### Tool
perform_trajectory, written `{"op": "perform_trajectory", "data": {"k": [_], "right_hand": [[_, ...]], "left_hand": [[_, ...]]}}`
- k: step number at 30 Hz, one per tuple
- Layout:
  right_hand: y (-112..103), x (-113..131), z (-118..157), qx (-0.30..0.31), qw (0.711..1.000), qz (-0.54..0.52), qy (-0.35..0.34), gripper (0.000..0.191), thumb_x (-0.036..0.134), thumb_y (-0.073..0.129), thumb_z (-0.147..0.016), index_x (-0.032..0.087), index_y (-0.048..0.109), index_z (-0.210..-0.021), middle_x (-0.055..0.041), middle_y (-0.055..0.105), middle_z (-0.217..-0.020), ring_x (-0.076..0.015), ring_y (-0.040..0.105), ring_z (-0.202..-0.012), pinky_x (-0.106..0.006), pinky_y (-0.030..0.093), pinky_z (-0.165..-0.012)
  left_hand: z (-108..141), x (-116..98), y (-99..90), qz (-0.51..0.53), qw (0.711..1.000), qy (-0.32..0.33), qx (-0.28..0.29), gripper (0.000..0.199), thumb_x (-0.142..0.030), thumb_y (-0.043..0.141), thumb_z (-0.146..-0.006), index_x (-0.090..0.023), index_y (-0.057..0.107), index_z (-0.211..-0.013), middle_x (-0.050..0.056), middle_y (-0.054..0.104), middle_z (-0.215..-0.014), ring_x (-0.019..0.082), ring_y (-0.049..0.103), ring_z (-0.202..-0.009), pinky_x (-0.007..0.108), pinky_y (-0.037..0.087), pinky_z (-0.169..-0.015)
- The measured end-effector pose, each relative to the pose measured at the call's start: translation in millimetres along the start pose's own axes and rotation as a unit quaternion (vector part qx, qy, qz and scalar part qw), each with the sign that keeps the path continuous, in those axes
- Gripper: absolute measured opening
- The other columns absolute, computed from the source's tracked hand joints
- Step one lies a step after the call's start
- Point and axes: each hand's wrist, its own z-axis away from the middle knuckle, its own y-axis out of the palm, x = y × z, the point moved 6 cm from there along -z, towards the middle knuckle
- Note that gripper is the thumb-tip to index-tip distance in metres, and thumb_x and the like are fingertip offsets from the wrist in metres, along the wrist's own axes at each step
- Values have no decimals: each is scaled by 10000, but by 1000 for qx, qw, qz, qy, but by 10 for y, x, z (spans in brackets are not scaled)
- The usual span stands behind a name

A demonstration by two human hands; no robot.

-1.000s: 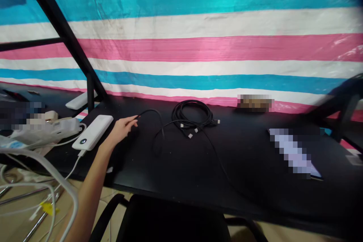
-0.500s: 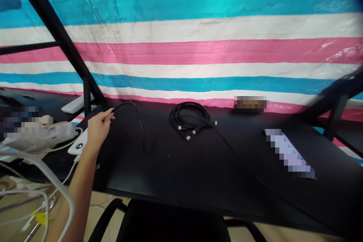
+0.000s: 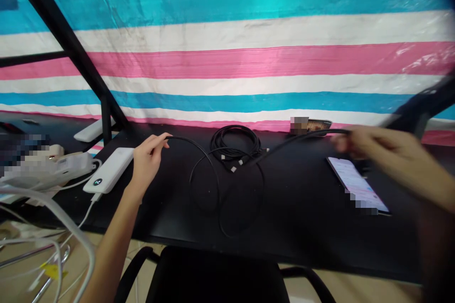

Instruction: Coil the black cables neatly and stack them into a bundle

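Observation:
A black cable (image 3: 217, 184) loops loosely over the desk between my two hands. My left hand (image 3: 148, 156) pinches it on the left, just past the white power bank (image 3: 110, 170). On the right my right hand (image 3: 369, 147), blurred by motion, is closed around another stretch of the cable above a lit phone (image 3: 357, 184). Behind the loose loops lies a coil of black cables (image 3: 235, 142) with several pale metallic plugs at its front. The cable crosses in front of this coil.
The black desk (image 3: 167, 220) has a chair (image 3: 216, 274) at its front edge. White power strips and cords (image 3: 67, 168) crowd the left. A small dark object (image 3: 318, 126) lies by the striped sheet (image 3: 227, 61). Slanted black frame bars (image 3: 81, 57) rise at both sides.
My right hand has come into view on the right, holding the cable. My left hand has moved right, off the power bank. The cable now hangs in loops between both hands.

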Motion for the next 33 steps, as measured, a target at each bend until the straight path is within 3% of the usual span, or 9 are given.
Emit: {"op": "perform_trajectory", "data": {"k": [4, 9, 13, 15, 19, 21, 24, 28, 33], "right_hand": [[669, 158, -161, 149, 987, -37, -48, 486, 573, 402, -894, 178, 595, -688, -48, 584, -694, -169, 518, -669, -317, 403, -649], [1477, 67, -172, 248, 964, -94, 8, 603, 513, 641, -746, 164, 602, -1235, -57, 634, -888, -125, 453, -604, -292, 398, -600], [1742, 41, -115, 285, 952, -112, 12, 556, 488, 632, -769, 135, 613, -1197, -16, 606, -710, -128, 456, -592, -281, 371, -582], [1706, 63, -93, 304, 942, -142, 15, 392, 512, 580, -816, 148, 671, -931, 28, 509, -577, -113, 414, -544, -269, 333, -553], [1324, 61, -82, 249, 914, -317, 53, 410, 524, 626, -794, 184, 510, -597, 31, 431, -597, -108, 412, -594, -265, 357, -587], [1103, -34, -55, 207, 876, -423, 102, 439, 544, 643, -777, 201, 455, -578, 52, 330, -558, -97, 361, -551, -257, 354, -547], [860, -265, 21, 180, 821, -506, 193, 468, 607, 662, -723, 207, 454, -597, 83, 217, -536, -51, 197, -449, -219, 169, -402], [607, -552, 55, 106, 797, -523, 284, 410, 586, 596, -786, 197, 527, -674, 100, 249, -485, -12, 207, -379, -209, 70, -394], [624, -536, 4, 75, 777, -519, 349, 342, 437, 540, -876, 166, 539, -665, 105, 252, -475, 26, 218, -361, -189, 57, -388]], "left_hand": [[30, -181, -30, 62, 998, 12, -27, 206, -226, 512, -887, -226, 703, -964, -21, 567, -702, 98, 426, -561, 234, 318, -524], [61, -308, 26, 139, 990, -10, -23, 183, -249, 540, -881, -229, 713, -936, -19, 561, -689, 102, 469, -601, 238, 337, -555], [82, -365, 53, 170, 984, -39, -39, 179, -266, 559, -862, -228, 721, -927, -15, 561, -676, 105, 476, -614, 234, 342, -550], [86, -326, 39, 173, 982, -64, -47, 187, -285, 567, -853, -231, 725, -936, -18, 568, -680, 87, 432, -561, 230, 316, -508], [100, -80, -138, 238, 953, -137, -131, 195, -331, 633, -795, -211, 714, -925, -36, 558, -618, 49, 322, -447, 230, 213, -414], [107, 55, -242, 278, 933, -164, -158, 193, -365, 660, -766, -200, 691, -860, -49, 518, -554, 41, 304, -410, 230, 166, -389], [106, 201, -385, 305, 920, -183, -164, 213, -420, 674, -753, -213, 633, -780, -65, 441, -508, 36, 268, -376, 241, 114, -376], [111, 319, -528, 319, 914, -184, -169, 234, -438, 694, -745, -235, 579, -727, -72, 391, -489, 37, 206, -365, 261, 70, -384], [145, 113, -428, 343, 926, -152, -49, 259, -432, 781, -616, -222, 632, -646, -88, 336, -336, 52, 259, -323, 241, 192, -374]]}}
